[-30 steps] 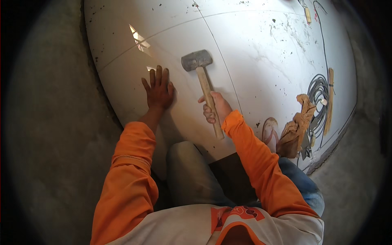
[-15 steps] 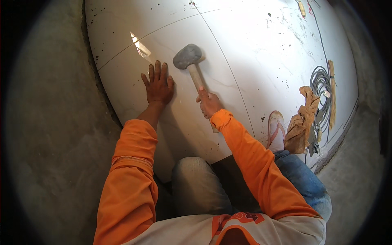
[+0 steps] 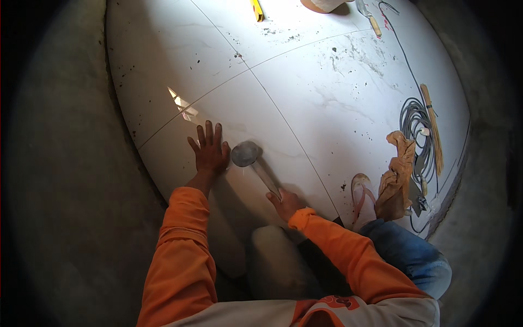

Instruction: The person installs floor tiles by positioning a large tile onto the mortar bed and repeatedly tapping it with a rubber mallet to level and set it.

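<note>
My right hand (image 3: 285, 205) is wrapped round the wooden handle of a rubber mallet (image 3: 246, 154). Its dark grey head is just right of my left hand, over a white marbled floor tile (image 3: 261, 128); whether it touches the tile I cannot tell. My left hand (image 3: 210, 155) lies flat on the tile with its fingers spread, holding nothing. A bright patch of reflected light falls on the tiles beyond my left fingertips.
To the right lie a coil of grey cable (image 3: 412, 121), a straw hand broom (image 3: 433, 131) and crumpled brown paper (image 3: 396, 180) beside my sandalled foot (image 3: 363, 203). Farther off are a yellow level (image 3: 257, 10), a trowel (image 3: 373, 23) and a round-based container (image 3: 322, 4). Bare concrete borders the tiles.
The mallet head has come down and nearer to me, beside my left hand. My left hand stays flat on the tile. The view has tilted, showing more of the far floor.
</note>
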{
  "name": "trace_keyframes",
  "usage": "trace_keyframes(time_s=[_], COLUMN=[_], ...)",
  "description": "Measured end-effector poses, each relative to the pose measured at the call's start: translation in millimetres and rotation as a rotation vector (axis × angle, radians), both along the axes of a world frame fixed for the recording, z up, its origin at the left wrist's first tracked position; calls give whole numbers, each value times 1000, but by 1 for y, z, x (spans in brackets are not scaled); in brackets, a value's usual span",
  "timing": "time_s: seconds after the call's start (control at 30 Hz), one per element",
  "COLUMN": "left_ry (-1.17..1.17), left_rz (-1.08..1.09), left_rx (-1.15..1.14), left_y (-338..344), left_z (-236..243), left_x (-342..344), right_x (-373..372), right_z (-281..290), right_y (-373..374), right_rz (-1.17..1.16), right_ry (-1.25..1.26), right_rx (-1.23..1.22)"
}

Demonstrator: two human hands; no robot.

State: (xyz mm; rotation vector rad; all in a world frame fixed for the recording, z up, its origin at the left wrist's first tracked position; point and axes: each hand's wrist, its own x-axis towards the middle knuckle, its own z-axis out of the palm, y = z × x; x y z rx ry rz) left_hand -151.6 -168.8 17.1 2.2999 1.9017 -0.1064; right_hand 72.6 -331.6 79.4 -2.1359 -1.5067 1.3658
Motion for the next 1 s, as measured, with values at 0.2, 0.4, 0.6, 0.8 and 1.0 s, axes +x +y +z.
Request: trace_keyframes(time_s=[0.2,0.4,0.6,0.8,1.0], left_ry=[2,49,15,-12,44], left_rz=[4,-16,-22,-25,-6], left_rx=[-26,-39,-26,31,-35], left_y=[6,37,63,81,85], left_z=[2,2,1,-3,3], left_x=[3,-12,-8,-27,-20], right_x=[-8,-2,-8,-14,-15], right_z=[1,4,14,35,4], right_y=[4,10,10,34,18], right_rz=[-73,-66,-82,-118,4], right_ry=[187,127,168,276,119], right_rx=[304,42,216,56,69])
